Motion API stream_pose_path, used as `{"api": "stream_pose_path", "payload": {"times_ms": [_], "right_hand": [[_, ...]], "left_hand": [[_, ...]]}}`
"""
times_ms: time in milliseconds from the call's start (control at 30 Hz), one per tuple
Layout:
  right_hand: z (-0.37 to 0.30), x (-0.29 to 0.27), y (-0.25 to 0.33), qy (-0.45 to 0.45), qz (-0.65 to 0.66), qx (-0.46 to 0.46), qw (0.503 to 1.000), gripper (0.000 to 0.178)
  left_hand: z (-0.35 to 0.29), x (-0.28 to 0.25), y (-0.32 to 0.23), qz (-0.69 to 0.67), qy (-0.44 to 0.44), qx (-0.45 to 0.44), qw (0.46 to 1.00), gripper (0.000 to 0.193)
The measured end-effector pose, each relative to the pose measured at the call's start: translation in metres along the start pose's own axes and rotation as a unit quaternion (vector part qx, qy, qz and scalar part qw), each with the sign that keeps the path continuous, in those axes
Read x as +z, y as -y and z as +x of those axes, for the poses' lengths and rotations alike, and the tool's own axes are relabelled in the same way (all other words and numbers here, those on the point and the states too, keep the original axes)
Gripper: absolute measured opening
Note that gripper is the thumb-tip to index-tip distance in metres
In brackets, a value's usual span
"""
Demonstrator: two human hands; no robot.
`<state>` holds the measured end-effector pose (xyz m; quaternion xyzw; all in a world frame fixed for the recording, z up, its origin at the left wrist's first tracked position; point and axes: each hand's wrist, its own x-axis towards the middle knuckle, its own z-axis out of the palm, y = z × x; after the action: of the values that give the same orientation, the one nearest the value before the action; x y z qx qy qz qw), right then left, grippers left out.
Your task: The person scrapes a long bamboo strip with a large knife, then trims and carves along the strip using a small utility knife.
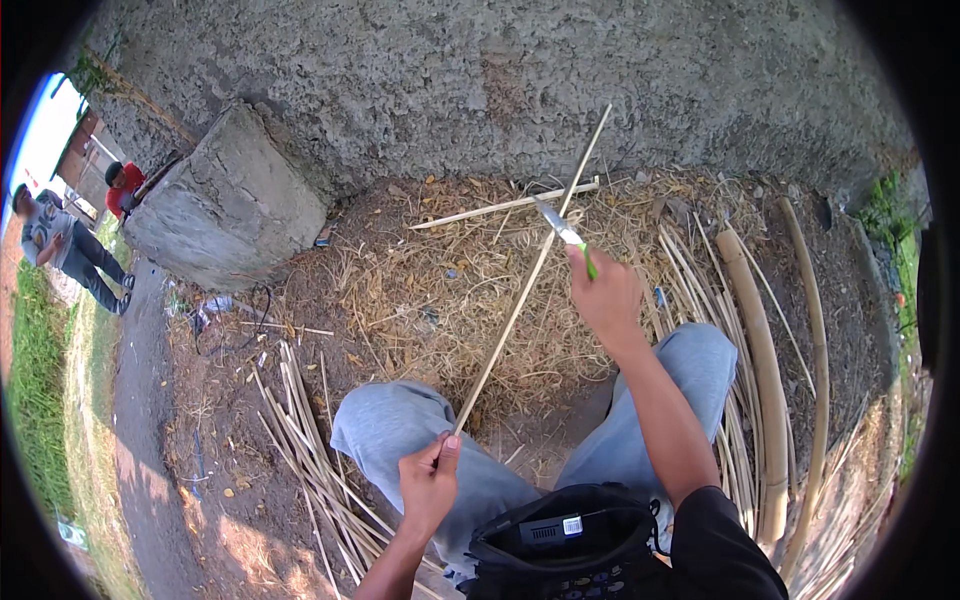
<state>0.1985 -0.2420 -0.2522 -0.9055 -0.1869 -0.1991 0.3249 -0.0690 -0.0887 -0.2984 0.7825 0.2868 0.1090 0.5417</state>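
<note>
My left hand (pixel 430 484) is closed on the near end of a long, thin bamboo strip (pixel 518 306), pinching it above my left knee. The strip slants up and away to the right, its far end before the grey wall. In my right hand (pixel 608 297), a knife (pixel 560 222) with a green handle is gripped, its blade pointing up and left. The blade lies across the strip and seems to touch it, well beyond the middle. Beneath both spreads a heap of pale shavings (pixel 470 300).
Split strips (pixel 310 470) lie in a bundle at left, and more strips (pixel 735 400) at right beside thick bamboo poles (pixel 758 390). A concrete block (pixel 235 200) stands against the rough wall (pixel 520 80). Two people (pixel 70 240) are at far left. An open black bag (pixel 570 540) rests at my lap.
</note>
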Motion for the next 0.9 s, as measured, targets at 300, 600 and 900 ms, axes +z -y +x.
{"api": "stream_pose_path", "payload": {"times_ms": [300, 600, 900], "right_hand": [[-0.058, 0.034, -0.023, -0.013, 0.082, -0.168, 0.982, 0.029], [0.004, 0.003, -0.082, -0.029, 0.390, 0.239, 0.889, 0.048], [-0.008, -0.014, -0.045, -0.040, 0.473, 0.261, 0.840, 0.040]], "left_hand": [[0.000, -0.003, 0.003, 0.003, 0.021, -0.008, 1.000, 0.029], [0.001, -0.005, -0.008, -0.038, 0.029, 0.022, 0.999, 0.033], [0.013, -0.020, -0.040, 0.025, 0.017, 0.031, 0.999, 0.030]]}}
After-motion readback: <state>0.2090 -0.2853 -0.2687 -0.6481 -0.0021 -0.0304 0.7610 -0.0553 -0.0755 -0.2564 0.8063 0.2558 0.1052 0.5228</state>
